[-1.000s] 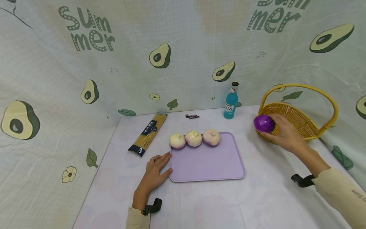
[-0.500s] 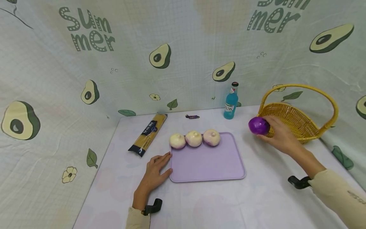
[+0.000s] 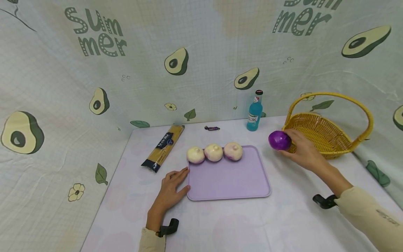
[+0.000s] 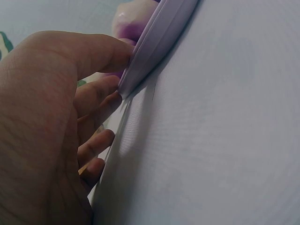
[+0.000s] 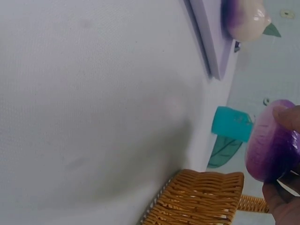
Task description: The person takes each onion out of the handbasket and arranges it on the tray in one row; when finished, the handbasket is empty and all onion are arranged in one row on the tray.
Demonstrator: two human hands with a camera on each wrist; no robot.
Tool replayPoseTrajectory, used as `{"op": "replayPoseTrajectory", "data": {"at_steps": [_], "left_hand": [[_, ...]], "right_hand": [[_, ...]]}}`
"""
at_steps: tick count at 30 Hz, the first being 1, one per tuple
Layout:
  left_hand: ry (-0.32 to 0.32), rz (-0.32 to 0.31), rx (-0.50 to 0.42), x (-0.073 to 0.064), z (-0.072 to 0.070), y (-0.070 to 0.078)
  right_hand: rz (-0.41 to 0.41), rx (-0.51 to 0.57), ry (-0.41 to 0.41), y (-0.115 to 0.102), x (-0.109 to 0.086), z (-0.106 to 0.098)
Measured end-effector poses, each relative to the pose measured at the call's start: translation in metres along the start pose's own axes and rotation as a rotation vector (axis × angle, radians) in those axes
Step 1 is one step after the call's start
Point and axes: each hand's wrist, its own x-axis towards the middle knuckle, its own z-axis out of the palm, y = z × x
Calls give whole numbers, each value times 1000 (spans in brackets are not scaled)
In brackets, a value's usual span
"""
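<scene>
My right hand (image 3: 300, 148) holds a glossy purple turnip (image 3: 280, 140) in the air, just left of the wicker basket's near end. In the right wrist view the turnip (image 5: 269, 145) shows a paler side, with thumb and fingers around it. On the lilac tray (image 3: 228, 182), a cream-and-purple turnip (image 3: 195, 155), a second turnip (image 3: 213, 152) and a third turnip (image 3: 233, 151) stand in a row along the far edge. My left hand (image 3: 171, 187) rests at the tray's left edge, its extended fingertips and thumb touching the rim. The left wrist view shows this rim (image 4: 150, 51) close up.
The yellow wicker basket (image 3: 327, 134) with its tall handle stands at the right. A blue bottle (image 3: 253, 113) is upright at the back. A small wrapped candy (image 3: 212, 128) lies behind the tray, and a spaghetti pack (image 3: 163, 147) lies to its left.
My right hand has carried the turnip leftward and slightly nearer, from over the basket's near rim to beside it. My left hand and the tray have stayed still.
</scene>
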Motion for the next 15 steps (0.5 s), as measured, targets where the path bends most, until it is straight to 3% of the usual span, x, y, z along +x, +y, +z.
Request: {"op": "replayPoseTrajectory", "data": {"at_steps": [15], "left_hand": [[17,9,5,0,1,-1]], "right_hand": [[-4,15,-14,-8,2,9]]}}
